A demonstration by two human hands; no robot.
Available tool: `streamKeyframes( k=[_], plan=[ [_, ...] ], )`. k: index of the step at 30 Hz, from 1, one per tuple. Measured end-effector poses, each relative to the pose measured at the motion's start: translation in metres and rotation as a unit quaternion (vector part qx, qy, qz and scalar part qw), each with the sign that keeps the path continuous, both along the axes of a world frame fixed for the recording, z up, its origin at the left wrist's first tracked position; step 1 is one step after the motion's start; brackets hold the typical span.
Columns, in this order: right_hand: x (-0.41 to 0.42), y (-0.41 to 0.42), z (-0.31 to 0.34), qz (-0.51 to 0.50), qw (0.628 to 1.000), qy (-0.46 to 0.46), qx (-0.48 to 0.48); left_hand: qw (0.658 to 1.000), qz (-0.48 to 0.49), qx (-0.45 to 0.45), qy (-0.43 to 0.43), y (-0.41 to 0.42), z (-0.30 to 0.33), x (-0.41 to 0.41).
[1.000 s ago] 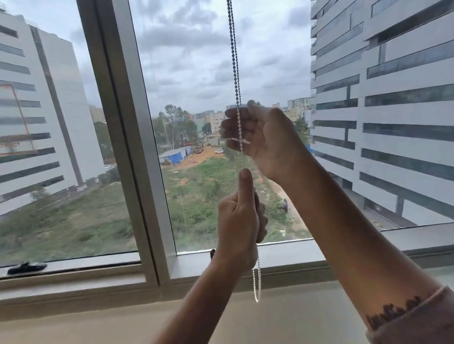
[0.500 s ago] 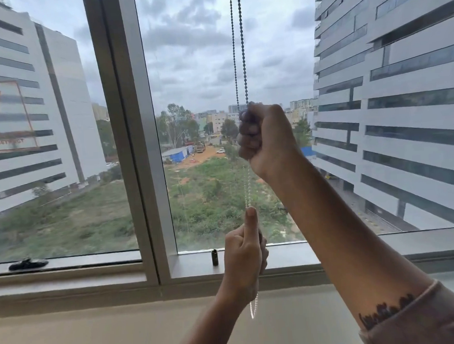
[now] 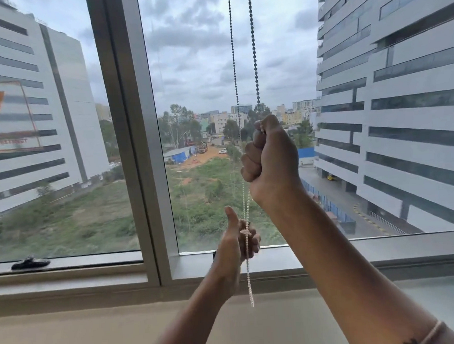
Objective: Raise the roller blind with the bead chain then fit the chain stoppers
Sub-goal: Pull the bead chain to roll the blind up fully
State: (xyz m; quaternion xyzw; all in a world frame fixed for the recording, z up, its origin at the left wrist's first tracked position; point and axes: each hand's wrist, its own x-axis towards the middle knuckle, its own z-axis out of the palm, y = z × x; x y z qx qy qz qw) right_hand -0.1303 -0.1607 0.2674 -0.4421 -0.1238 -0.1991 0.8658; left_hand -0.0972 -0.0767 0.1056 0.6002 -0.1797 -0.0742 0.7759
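Right hand (image 3: 271,152) is a closed fist clamped on the right strand of the bead chain (image 3: 253,49), which enters at the top of the fist. Left hand (image 3: 237,245) sits below the right fist, thumb up, fingers curled around the pale lower run of the chain; the bottom of the loop dangles below it, in front of the window sill (image 3: 333,253). The chain's two strands rise taut and parallel above the right fist and leave the top of the view. The left strand passes just beside the knuckles, seemingly free. The blind itself is out of view, so how far it is raised cannot be judged. Risks: both hands pulling opposite strands would lock the chain; a skewed pull could jump beads off the clutch; a slackened fist might let the blind drop. A clear stopper seems to sit on the chain at the left hand, though too small to confirm. No containers visible; a small dark latch (image 3: 30,263) rests on the frame, far left of the chain.
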Motion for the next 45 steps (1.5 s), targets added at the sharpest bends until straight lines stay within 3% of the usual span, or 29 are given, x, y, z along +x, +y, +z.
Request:
streamKeyframes(
  k=[6,14,22,36,40,45],
  plan=[
    [-0.006,0.001,0.000,0.008,1.000,-0.010,0.012,0.996,0.086,0.004,-0.040,0.012,0.074,0.021],
    [-0.004,0.011,-0.034,0.023,1.000,0.017,-0.002,0.989,0.104,-0.025,-0.106,0.014,0.186,0.020],
    [-0.003,0.016,-0.079,0.012,0.998,0.064,0.007,0.991,0.080,-0.039,-0.097,0.009,0.251,0.004],
    [-0.001,0.022,-0.159,0.015,0.992,0.123,-0.011,0.998,0.011,-0.058,-0.033,0.002,0.251,-0.022],
    [-0.003,0.024,-0.170,0.018,0.992,0.118,-0.028,0.984,0.091,-0.082,-0.131,-0.005,0.228,-0.026],
    [0.002,0.020,-0.179,0.050,0.985,0.154,-0.066,0.966,0.103,-0.101,-0.214,-0.011,0.202,-0.034]
  ],
)
